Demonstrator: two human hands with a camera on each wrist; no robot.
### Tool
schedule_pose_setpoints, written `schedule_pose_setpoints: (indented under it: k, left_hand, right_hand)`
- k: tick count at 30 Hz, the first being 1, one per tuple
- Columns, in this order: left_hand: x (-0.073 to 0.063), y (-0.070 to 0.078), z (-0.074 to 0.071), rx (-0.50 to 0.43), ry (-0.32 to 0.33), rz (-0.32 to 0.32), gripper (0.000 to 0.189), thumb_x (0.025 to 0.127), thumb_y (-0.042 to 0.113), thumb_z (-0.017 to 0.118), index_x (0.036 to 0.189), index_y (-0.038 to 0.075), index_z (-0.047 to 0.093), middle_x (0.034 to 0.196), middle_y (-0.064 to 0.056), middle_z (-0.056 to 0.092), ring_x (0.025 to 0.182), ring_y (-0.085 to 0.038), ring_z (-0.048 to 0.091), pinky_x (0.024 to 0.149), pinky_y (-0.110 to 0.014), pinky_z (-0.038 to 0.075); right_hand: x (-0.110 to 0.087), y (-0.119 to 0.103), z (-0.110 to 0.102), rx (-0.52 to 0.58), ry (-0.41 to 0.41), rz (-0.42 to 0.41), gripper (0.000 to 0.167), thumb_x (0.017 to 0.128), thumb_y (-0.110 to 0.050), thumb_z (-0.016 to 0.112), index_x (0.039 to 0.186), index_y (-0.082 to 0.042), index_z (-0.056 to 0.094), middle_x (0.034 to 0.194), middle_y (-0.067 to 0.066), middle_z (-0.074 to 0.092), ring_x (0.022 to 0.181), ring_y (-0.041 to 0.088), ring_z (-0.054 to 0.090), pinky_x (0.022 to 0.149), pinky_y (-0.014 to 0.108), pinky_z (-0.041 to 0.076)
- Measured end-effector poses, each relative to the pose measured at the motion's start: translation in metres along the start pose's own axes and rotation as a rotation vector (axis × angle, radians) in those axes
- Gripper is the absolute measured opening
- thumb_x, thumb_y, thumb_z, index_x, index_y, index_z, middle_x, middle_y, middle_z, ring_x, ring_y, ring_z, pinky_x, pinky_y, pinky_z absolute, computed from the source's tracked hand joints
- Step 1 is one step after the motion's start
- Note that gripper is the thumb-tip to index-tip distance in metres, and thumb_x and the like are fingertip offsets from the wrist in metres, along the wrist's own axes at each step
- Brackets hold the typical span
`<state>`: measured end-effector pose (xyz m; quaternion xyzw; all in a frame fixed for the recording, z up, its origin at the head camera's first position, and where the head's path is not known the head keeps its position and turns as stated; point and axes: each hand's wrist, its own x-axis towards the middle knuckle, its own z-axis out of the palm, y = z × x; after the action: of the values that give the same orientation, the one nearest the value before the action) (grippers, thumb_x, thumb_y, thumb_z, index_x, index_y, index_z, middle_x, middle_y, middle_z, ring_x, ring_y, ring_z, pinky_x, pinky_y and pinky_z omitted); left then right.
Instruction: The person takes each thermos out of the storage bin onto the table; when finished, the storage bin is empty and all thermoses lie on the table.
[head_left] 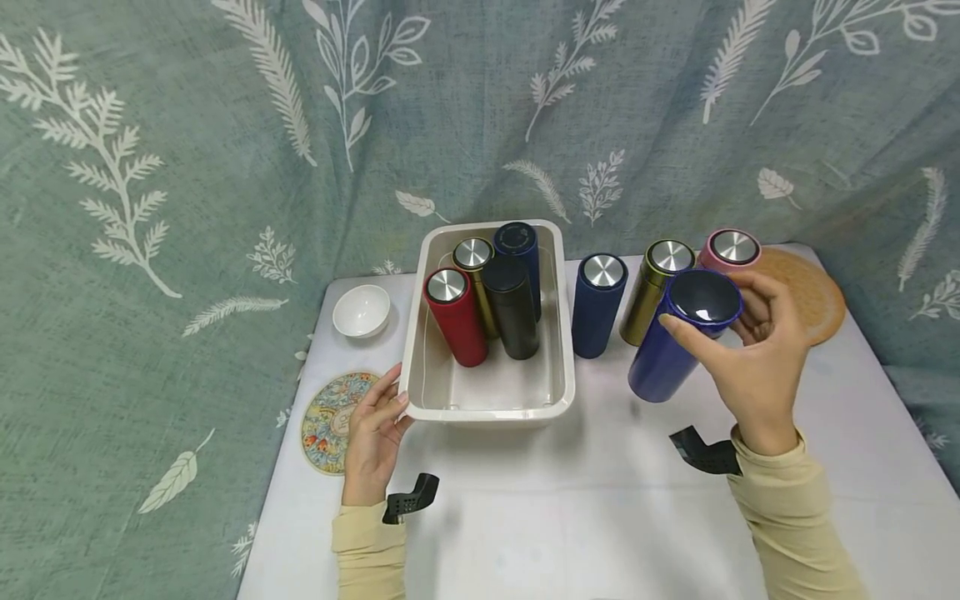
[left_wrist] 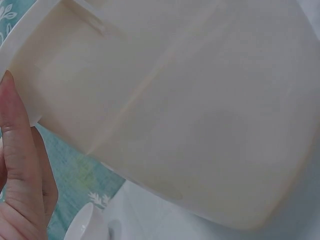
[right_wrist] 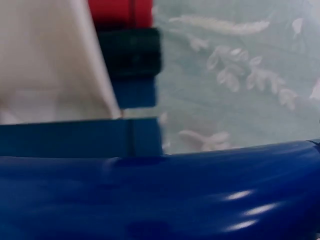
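Observation:
My right hand holds a glossy blue thermos flask near its black-topped lid, thumb on one side and fingers on the other. The flask leans in the head view, and its shiny side fills the bottom of the right wrist view. With my left hand I grip the white plastic bin by its front left corner, thumb at the rim. Inside the bin stand a red flask, a gold flask, a black flask and a dark blue flask.
To the bin's right stand a navy flask, another gold flask and a pink flask, partly hidden. An orange round mat lies behind my right hand. On the left are a white bowl and a patterned round mat.

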<state>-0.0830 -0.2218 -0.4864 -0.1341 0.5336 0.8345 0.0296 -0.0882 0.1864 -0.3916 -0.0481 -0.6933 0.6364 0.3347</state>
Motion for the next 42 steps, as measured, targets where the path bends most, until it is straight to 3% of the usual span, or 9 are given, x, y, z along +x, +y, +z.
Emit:
schedule_pose_setpoints:
  k: [3,8,14,20,30,36,42]
  left_hand:
    - [0.0,0.0,0.0,-0.009,-0.008,0.004,0.049,0.096,-0.006,0.055,0.143,0.006,0.052,0.114,0.002,0.067,0.101,-0.01,0.067,0.079,-0.024,0.059]
    - [0.0,0.0,0.001,-0.014,-0.018,0.004,0.049,0.096,-0.006,0.055,0.144,0.005,0.051,0.114,0.002,0.067,0.102,-0.01,0.067,0.08,-0.025,0.059]
    - [0.0,-0.001,0.0,-0.013,-0.011,0.006,0.049,0.096,-0.006,0.055,0.143,0.005,0.052,0.115,0.002,0.067,0.102,-0.011,0.067,0.081,-0.025,0.059]
    - [0.0,-0.001,0.0,-0.009,-0.015,0.007,0.05,0.096,-0.006,0.054,0.145,0.004,0.05,0.115,0.001,0.067,0.102,-0.011,0.067,0.081,-0.025,0.059]
    - [0.0,-0.001,-0.002,-0.027,-0.033,0.021,0.046,0.096,-0.007,0.053,0.14,0.006,0.054,0.114,0.001,0.067,0.1,-0.01,0.067,0.079,-0.024,0.059]
    - [0.001,-0.001,-0.002,-0.038,-0.04,0.019,0.046,0.096,-0.007,0.053,0.14,0.007,0.054,0.114,0.001,0.067,0.101,-0.01,0.066,0.079,-0.024,0.059]
    - [0.001,-0.002,-0.002,-0.027,-0.027,0.017,0.047,0.096,-0.007,0.053,0.142,0.005,0.053,0.115,0.001,0.067,0.102,-0.011,0.066,0.079,-0.024,0.059]
  right_hand:
    - [0.002,0.013,-0.009,-0.092,0.003,0.052,0.072,0.059,0.01,0.09,0.123,-0.006,0.064,0.108,-0.007,0.072,0.101,0.006,0.07,0.085,0.011,0.054]
    - [0.004,0.029,-0.022,-0.215,0.022,0.069,0.072,0.059,0.004,0.092,0.125,-0.01,0.067,0.108,-0.015,0.071,0.1,0.0,0.069,0.081,0.008,0.052]
    - [0.004,0.045,-0.026,-0.276,0.063,0.054,0.067,0.059,0.001,0.093,0.121,-0.012,0.07,0.107,-0.019,0.069,0.1,-0.005,0.067,0.08,0.007,0.049]
    - [0.001,0.059,-0.023,-0.277,0.131,0.019,0.064,0.059,0.004,0.092,0.118,-0.004,0.069,0.106,-0.018,0.067,0.099,-0.006,0.066,0.085,0.008,0.049]
    - [0.011,0.092,-0.028,-0.228,0.232,0.087,0.065,0.063,-0.001,0.092,0.122,-0.009,0.067,0.111,-0.008,0.07,0.104,0.004,0.066,0.092,0.013,0.052]
    - [0.014,0.101,-0.032,-0.174,0.281,0.076,0.065,0.063,0.0,0.092,0.121,-0.009,0.066,0.112,-0.004,0.07,0.104,0.008,0.067,0.083,0.012,0.051]
    - [0.018,0.104,-0.036,-0.148,0.284,0.052,0.064,0.063,-0.003,0.093,0.12,-0.01,0.066,0.111,-0.005,0.069,0.104,0.009,0.068,0.09,0.014,0.053]
